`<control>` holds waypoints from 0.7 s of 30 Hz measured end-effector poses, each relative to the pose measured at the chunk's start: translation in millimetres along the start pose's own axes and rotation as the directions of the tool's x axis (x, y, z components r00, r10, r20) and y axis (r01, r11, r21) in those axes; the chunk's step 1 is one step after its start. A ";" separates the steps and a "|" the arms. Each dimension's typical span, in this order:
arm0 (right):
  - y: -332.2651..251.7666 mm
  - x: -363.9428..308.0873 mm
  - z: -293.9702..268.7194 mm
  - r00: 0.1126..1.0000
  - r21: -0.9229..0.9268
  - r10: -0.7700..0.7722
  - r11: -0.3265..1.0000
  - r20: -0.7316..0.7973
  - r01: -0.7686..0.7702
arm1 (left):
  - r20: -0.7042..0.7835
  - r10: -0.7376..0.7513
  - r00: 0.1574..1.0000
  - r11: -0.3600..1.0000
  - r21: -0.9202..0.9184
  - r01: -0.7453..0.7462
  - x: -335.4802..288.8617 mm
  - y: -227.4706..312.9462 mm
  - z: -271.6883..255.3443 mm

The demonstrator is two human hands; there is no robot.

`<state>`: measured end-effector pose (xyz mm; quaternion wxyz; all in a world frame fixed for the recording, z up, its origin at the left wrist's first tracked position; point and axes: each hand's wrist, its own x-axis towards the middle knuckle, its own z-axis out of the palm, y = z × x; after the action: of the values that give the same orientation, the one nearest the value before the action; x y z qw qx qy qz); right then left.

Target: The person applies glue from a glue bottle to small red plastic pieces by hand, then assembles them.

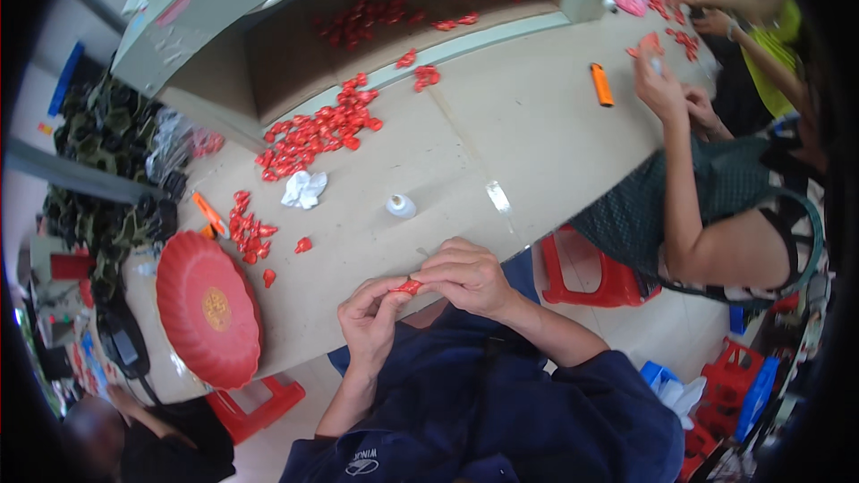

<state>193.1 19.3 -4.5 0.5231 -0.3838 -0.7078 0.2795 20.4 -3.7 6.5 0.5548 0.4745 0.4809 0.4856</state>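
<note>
In front of my body, at the table's near edge, my left hand (pixel 369 320) pinches a small glossy red piece (pixel 408 287) between thumb and fingers. My right hand (pixel 471 277) closes on the same piece from the other side, so both hands touch it. A thin pale sliver shows by the right fingertips; what it is I cannot make out. Beyond the hands stands a small white bottle (pixel 401 207). A crumpled white tissue (pixel 304 190) lies to its left, beside a heap of similar red pieces (pixel 324 132).
A red scalloped tray (pixel 242 340) rests at the table's left edge, near an orange-handled tool (pixel 209 213). A grey shelf unit (pixel 201 112) holds more red pieces. An orange object (pixel 601 85) lies right of centre. At the right, a co-worker's hand (pixel 658 89) works over the table.
</note>
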 end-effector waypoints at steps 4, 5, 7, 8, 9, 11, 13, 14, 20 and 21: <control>6.7 1.2 -0.5 0.999 0.058 -0.054 0.997 -0.001 0.054 | -0.036 0.000 0.999 1.000 0.021 0.001 0.0 -0.1 3.6; 6.2 0.7 -0.8 0.998 0.109 -0.070 0.992 0.009 0.068 | -0.039 0.013 0.999 1.000 0.006 -0.013 -0.3 -2.7 3.6; 6.0 0.4 -0.3 0.998 0.100 -0.057 0.993 -0.002 0.057 | -0.018 0.020 1.000 1.000 0.006 -0.020 0.2 -4.7 3.5; 5.9 0.0 -0.9 0.999 0.120 -0.051 0.992 0.007 0.050 | -0.031 0.026 0.999 1.000 0.015 -0.026 0.9 -5.4 3.8; 5.1 0.9 -1.0 0.999 0.106 -0.051 0.993 -0.003 0.051 | -0.016 0.030 0.999 0.999 0.010 -0.030 1.2 -5.5 3.3; 3.6 2.0 -1.2 0.999 0.114 -0.039 0.993 0.012 0.037 | -0.025 0.020 1.000 1.000 0.000 -0.020 2.6 -5.8 2.9; 3.9 2.2 0.0 0.999 0.120 -0.042 0.992 0.007 0.041 | -0.027 0.025 0.999 1.000 -0.005 -0.025 1.7 -7.1 1.7; 4.3 2.6 0.2 0.999 0.133 -0.043 0.990 0.002 0.042 | -0.033 0.026 0.999 1.000 -0.006 -0.027 2.4 -7.6 1.4; 0.4 -0.2 0.5 0.998 0.117 -0.055 0.991 -0.016 0.056 | -0.034 0.050 0.998 0.999 0.012 -0.049 -0.9 -8.4 0.6; 0.2 -0.3 0.7 0.999 0.115 -0.049 0.992 -0.018 0.051 | -0.049 0.067 0.997 0.998 0.004 -0.067 -0.6 -6.8 3.7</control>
<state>192.6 19.2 -5.0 0.5567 -0.3372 -0.6957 0.3038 24.6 -5.1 0.1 0.5258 0.4790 0.4785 0.5149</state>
